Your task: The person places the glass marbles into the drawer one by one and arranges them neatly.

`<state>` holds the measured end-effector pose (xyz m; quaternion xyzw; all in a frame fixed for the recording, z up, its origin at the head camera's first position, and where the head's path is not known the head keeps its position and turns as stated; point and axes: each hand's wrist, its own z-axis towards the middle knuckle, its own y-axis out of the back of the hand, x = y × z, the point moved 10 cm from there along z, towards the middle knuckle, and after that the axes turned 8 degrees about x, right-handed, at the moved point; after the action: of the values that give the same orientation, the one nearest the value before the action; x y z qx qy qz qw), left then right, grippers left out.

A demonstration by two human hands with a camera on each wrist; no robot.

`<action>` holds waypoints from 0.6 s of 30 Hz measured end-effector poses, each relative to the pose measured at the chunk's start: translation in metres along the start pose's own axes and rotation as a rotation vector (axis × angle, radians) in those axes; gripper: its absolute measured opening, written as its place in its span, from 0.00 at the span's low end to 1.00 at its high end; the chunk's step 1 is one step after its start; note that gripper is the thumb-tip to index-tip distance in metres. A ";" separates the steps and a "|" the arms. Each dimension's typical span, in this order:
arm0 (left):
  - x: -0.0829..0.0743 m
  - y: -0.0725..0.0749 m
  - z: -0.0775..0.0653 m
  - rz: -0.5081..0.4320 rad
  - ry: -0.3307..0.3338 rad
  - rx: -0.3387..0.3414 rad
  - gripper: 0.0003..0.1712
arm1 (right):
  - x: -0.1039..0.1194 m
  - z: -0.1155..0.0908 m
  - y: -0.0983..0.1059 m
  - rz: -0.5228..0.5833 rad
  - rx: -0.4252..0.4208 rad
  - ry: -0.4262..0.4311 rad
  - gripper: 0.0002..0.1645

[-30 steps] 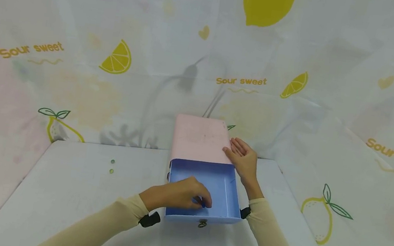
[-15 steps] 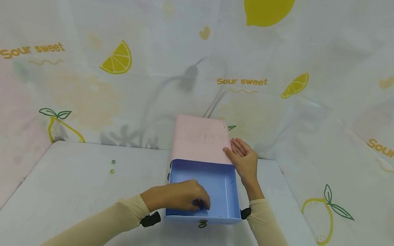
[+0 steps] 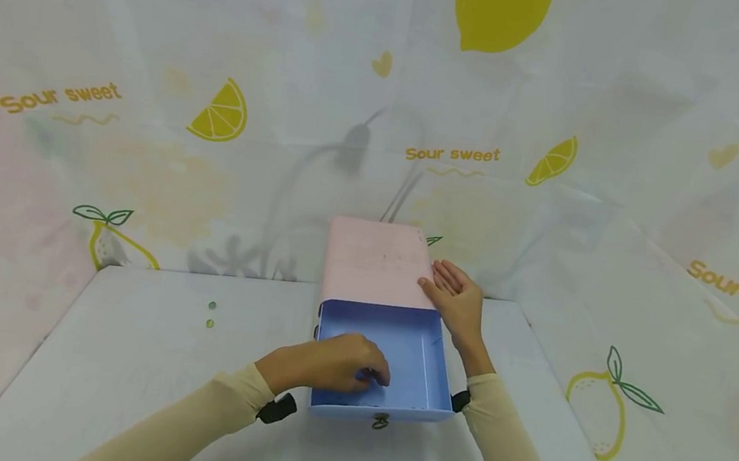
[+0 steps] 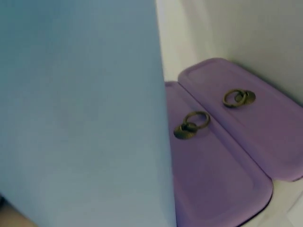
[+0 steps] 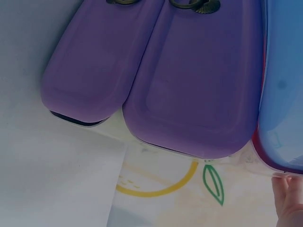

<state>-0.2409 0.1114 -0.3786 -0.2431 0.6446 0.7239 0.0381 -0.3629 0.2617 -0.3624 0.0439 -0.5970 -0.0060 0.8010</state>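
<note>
In the head view a pink chest stands against the back wall with its blue top drawer pulled out. My left hand reaches into this drawer from the left, fingers bent downward. Whether something small sits between its fingertips cannot be made out. My right hand rests along the chest's right side, thumb at the top edge, fingers fairly straight. The left wrist view shows the blue drawer side close up and two purple drawer fronts below, both pushed in, each with a brass ring pull.
Two small round green and yellow-green pieces lie on the white table, left of the chest. A lemon-print sheet hangs behind and along the sides. A ring pull hangs on the blue drawer's front.
My left hand has shifted slightly left and up inside the drawer. A dark blue spot seen earlier by its fingertips is no longer visible there. My right hand keeps its place.
</note>
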 end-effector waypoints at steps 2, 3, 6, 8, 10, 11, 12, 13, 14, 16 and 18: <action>0.002 0.004 -0.003 -0.007 0.015 -0.007 0.12 | -0.005 0.002 0.002 -0.011 -0.005 0.016 0.40; 0.003 0.006 -0.005 -0.008 0.016 -0.014 0.12 | -0.007 0.003 0.002 -0.021 -0.007 0.025 0.40; 0.005 0.012 -0.010 -0.034 0.002 -0.048 0.12 | -0.009 0.004 0.004 -0.031 -0.018 0.049 0.41; 0.006 0.016 -0.014 -0.042 -0.016 -0.085 0.12 | -0.009 0.004 0.005 -0.040 -0.019 0.054 0.41; 0.007 0.021 -0.019 -0.033 -0.040 -0.133 0.12 | -0.010 0.003 0.005 -0.035 -0.021 0.047 0.41; 0.007 0.023 -0.021 -0.021 -0.051 -0.161 0.12 | -0.011 0.003 0.005 -0.034 -0.021 0.043 0.41; 0.008 0.026 -0.024 -0.009 -0.058 -0.192 0.12 | -0.011 0.003 0.005 -0.040 -0.019 0.035 0.40; 0.008 0.029 -0.027 0.001 -0.065 -0.224 0.12 | -0.011 0.003 0.004 -0.045 -0.016 0.029 0.40; 0.009 0.032 -0.030 0.012 -0.071 -0.257 0.13 | -0.011 0.003 0.004 -0.045 -0.012 0.024 0.40; 0.011 0.041 -0.038 0.024 -0.087 -0.330 0.13 | -0.012 0.003 0.004 -0.052 -0.010 0.016 0.41; 0.012 0.049 -0.048 0.046 -0.096 -0.400 0.14 | -0.012 0.003 0.003 -0.051 -0.011 0.008 0.41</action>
<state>-0.2550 0.0540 -0.3407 -0.1962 0.4908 0.8489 0.0032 -0.3692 0.2655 -0.3726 0.0549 -0.5925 -0.0296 0.8032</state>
